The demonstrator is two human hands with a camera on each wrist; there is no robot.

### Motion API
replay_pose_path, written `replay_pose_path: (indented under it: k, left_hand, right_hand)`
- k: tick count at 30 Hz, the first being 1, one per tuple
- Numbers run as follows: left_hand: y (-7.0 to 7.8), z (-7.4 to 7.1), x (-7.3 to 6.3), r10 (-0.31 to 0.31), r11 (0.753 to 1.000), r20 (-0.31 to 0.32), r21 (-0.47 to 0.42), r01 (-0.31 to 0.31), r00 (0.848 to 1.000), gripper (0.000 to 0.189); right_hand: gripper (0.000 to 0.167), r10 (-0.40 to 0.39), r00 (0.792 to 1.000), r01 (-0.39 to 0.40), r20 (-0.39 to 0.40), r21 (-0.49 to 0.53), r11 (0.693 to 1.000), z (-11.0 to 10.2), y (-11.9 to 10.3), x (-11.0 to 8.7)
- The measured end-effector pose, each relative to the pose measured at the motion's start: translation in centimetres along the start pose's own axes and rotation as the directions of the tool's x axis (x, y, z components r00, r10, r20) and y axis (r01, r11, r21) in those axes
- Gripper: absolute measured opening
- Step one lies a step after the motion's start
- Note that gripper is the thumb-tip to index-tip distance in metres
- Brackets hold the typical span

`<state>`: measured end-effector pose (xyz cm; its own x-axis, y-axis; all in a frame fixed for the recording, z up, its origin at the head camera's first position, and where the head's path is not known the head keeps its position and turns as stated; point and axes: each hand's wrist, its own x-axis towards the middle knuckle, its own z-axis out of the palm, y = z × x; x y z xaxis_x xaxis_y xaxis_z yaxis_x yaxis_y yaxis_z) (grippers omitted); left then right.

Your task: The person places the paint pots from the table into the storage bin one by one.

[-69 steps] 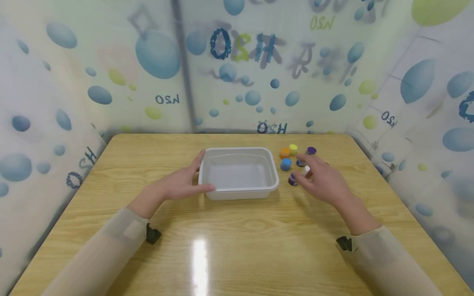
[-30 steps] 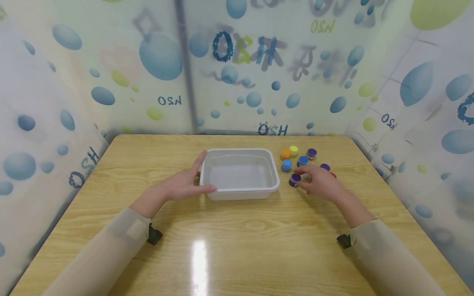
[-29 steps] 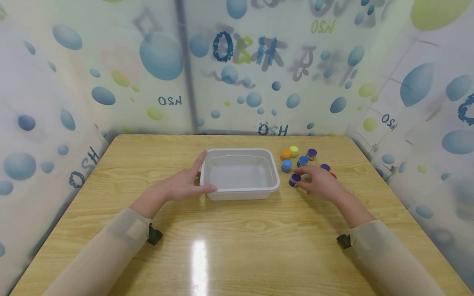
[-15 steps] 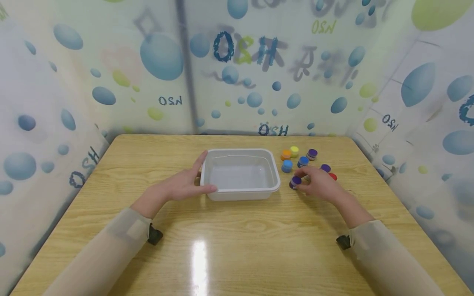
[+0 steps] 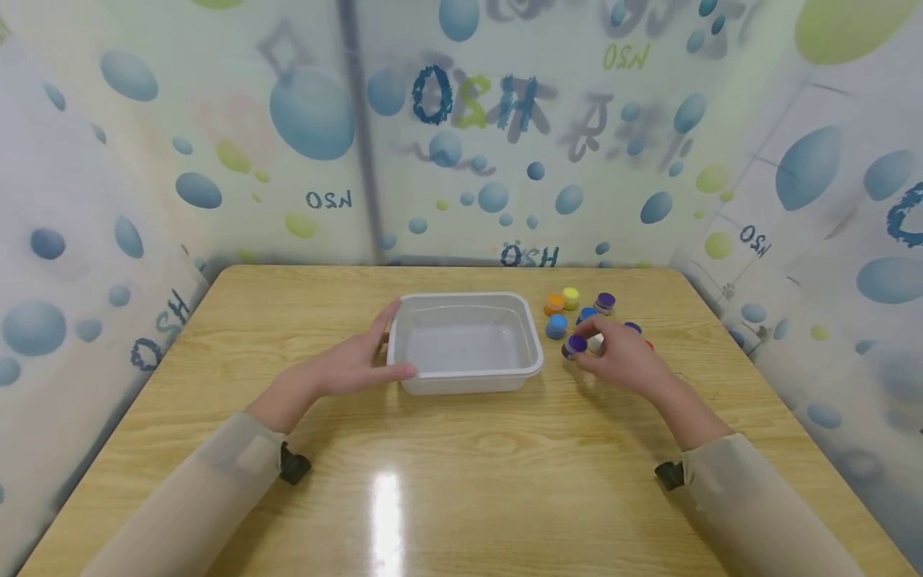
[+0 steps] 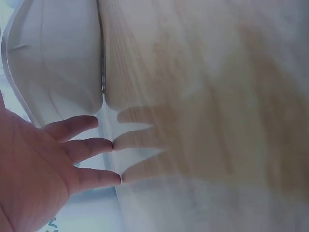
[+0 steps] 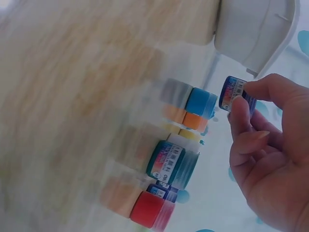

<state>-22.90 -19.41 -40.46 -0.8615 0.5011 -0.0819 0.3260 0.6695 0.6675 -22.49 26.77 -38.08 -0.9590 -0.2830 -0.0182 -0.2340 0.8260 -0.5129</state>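
Note:
My right hand (image 5: 627,361) pinches a small paint jar with a purple lid (image 5: 575,344) between thumb and fingertips, just right of a white plastic tub. In the right wrist view this jar (image 7: 232,93) hangs tilted above the tabletop, its label partly covered by a finger. The tub (image 5: 469,375) stands on the table with nothing inside. At its left end is my left hand (image 5: 349,367), thumb laid along the front rim and the other fingers straight at the side. The left wrist view shows those fingers (image 6: 91,147) extended beside the tub's corner.
Several more paint jars stand beyond and beside my right hand: orange (image 5: 554,305), yellow (image 5: 570,298), light blue (image 5: 556,326), purple (image 5: 605,303) and red (image 7: 147,209). A teal-labelled jar (image 7: 166,160) stands close to the red one. A patterned wall covering (image 5: 461,200) encloses the wooden table (image 5: 469,481).
My right hand has come down and left onto the near purple-lidded jar, gripped it, and now tilts and lifts it slightly. The left hand and tub stay in place.

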Motion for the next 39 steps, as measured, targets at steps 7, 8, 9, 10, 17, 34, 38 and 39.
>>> replay_pose_path:
  k: [7,8,9,10,17,34,38,39]
  left_hand:
    - [-0.2,0.1,-0.2,0.024,1.000,-0.008,0.016,-0.024,1.000,0.115]
    - [-0.2,0.1,-0.2,0.024,1.000,-0.006,0.018,-0.023,1.000,0.115]
    - [-0.2,0.1,-0.2,0.023,0.999,-0.004,0.021,-0.023,1.000,0.114]
    - [-0.2,0.0,-0.1,0.024,0.999,-0.003,0.024,-0.024,1.000,0.113]
    - [0.0,-0.2,-0.2,0.006,0.999,0.012,0.042,-0.007,1.000,0.108]
    - [0.2,0.0,-0.4,-0.008,1.000,0.023,0.024,0.007,1.000,0.105]
    - [0.2,0.0,-0.4,-0.003,1.000,0.022,0.027,0.002,1.000,0.105]
    - [0.2,0.0,-0.4,-0.001,1.000,0.020,0.027,0.001,1.000,0.105]
  right_hand:
    - [0.035,-0.040,0.992,0.047,-0.116,0.060,0.997,-0.5,-1.0,-0.2]
    - [0.035,-0.043,0.990,0.053,-0.131,0.074,0.996,-0.6,-1.2,-0.2]
    - [0.035,-0.045,0.988,0.059,-0.146,0.090,0.994,-0.7,-1.5,-0.2]
    - [0.035,-0.048,0.985,0.064,-0.163,0.097,0.993,-0.8,-1.8,-0.2]
    - [0.038,-0.044,0.968,0.078,-0.247,0.131,0.988,-1.5,-3.8,0.2]
    - [0.039,-0.110,0.981,0.144,-0.157,0.231,0.962,-0.3,-8.7,3.9]
    - [0.035,-0.159,0.978,0.189,-0.137,0.245,0.951,0.8,-9.7,5.5]
    - [0.034,-0.177,0.975,0.206,-0.131,0.255,0.945,1.2,-10.0,5.9]
